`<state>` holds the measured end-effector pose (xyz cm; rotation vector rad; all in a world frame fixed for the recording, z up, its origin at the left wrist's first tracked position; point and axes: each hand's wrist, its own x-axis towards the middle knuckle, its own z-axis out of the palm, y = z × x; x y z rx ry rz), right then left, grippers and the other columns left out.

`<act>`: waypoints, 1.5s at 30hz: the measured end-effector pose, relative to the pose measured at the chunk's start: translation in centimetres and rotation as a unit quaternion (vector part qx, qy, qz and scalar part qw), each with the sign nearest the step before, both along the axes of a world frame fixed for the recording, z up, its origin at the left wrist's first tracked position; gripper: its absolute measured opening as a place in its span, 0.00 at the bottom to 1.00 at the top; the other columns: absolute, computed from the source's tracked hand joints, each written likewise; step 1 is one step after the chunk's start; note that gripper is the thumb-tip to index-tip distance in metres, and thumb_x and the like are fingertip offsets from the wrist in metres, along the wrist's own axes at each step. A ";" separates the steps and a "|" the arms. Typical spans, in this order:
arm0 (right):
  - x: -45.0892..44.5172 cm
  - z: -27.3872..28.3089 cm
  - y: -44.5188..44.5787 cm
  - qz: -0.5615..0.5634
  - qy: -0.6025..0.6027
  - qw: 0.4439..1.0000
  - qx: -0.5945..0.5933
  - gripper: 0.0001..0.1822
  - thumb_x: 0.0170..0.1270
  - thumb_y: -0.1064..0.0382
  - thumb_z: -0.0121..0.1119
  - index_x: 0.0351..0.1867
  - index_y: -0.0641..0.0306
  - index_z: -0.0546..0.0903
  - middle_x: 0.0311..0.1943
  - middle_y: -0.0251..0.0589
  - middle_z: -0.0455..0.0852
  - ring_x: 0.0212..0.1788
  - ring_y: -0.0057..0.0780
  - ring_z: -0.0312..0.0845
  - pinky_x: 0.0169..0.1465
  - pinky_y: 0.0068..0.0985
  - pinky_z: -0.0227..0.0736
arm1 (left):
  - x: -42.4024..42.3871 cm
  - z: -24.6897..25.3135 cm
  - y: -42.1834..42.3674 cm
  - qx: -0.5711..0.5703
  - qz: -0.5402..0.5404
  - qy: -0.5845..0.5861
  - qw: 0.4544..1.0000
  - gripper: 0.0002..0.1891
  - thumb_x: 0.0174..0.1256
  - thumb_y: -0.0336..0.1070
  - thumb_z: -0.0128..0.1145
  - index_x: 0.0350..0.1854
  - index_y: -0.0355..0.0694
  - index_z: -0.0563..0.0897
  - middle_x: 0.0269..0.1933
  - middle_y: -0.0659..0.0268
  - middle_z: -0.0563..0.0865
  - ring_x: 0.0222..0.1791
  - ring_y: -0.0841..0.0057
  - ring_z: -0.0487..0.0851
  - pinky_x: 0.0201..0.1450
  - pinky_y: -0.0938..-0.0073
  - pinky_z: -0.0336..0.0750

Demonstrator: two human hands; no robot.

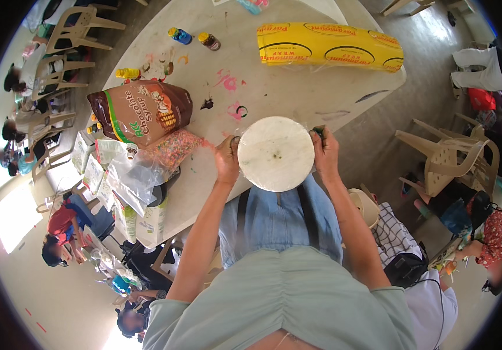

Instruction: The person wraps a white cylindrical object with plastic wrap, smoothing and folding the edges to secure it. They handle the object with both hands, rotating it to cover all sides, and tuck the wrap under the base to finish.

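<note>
A round whitish disc (276, 153), its rim glossy as if covered in clear film, is held level before my waist at the table's near edge. Small dark specks mark its middle. My left hand (227, 158) grips the disc's left rim, thumb on top. On the opposite rim is my right hand (324, 148), its fingertips stained dark. To the left lie a brown pouch of chocolate syrup (146, 111) and a clear bag of colored sprinkles (176, 151). A large yellow roll of Paramount wrap (329, 47) lies across the far right of the table.
Small bottles, one blue (180, 36) and one brown (209, 41), stand on the table (277, 94), which bears pink and dark smears. Cartons (139, 223) and a clear plastic bag (130, 179) crowd the left edge. Plastic chairs (452, 157) and seated people surround the table.
</note>
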<state>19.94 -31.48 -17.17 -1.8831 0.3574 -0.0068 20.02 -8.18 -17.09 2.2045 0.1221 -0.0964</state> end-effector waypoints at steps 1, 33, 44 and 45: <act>-0.1 -0.4 0.0 -0.009 0.015 1.000 0.021 0.09 0.61 0.64 0.52 0.33 0.70 0.76 0.23 0.52 0.79 0.24 0.42 0.75 0.31 0.29 0.68 | -0.1 0.1 -0.4 0.015 0.002 -0.026 1.000 0.11 0.66 0.31 0.45 0.30 0.29 0.76 0.27 0.55 0.79 0.28 0.74 0.75 0.35 0.76 0.70; 6.6 -1.3 -1.0 0.132 0.126 0.982 0.049 0.17 0.56 0.55 0.60 0.24 0.72 0.77 0.17 0.37 0.76 0.22 0.18 0.65 0.26 0.25 0.64 | -4.1 1.0 -3.4 -0.119 0.135 0.105 0.978 0.14 0.66 0.30 0.40 0.41 0.24 0.75 0.35 0.47 0.82 0.36 0.63 0.80 0.41 0.65 0.73; 7.2 -0.5 -0.7 0.155 0.148 0.973 0.091 0.15 0.55 0.57 0.60 0.28 0.72 0.79 0.18 0.40 0.79 0.22 0.19 0.70 0.26 0.25 0.66 | -4.0 -1.6 -3.6 -0.095 0.130 -0.031 0.986 0.10 0.65 0.32 0.45 0.29 0.30 0.76 0.23 0.49 0.80 0.23 0.59 0.81 0.26 0.67 0.71; 7.2 -0.7 -0.8 0.158 0.153 0.972 0.086 0.15 0.55 0.57 0.60 0.29 0.72 0.80 0.19 0.42 0.80 0.23 0.21 0.72 0.27 0.26 0.66 | -3.8 -1.1 -3.7 -0.074 0.125 -0.026 0.989 0.09 0.63 0.31 0.47 0.29 0.31 0.76 0.23 0.49 0.80 0.24 0.58 0.81 0.27 0.67 0.72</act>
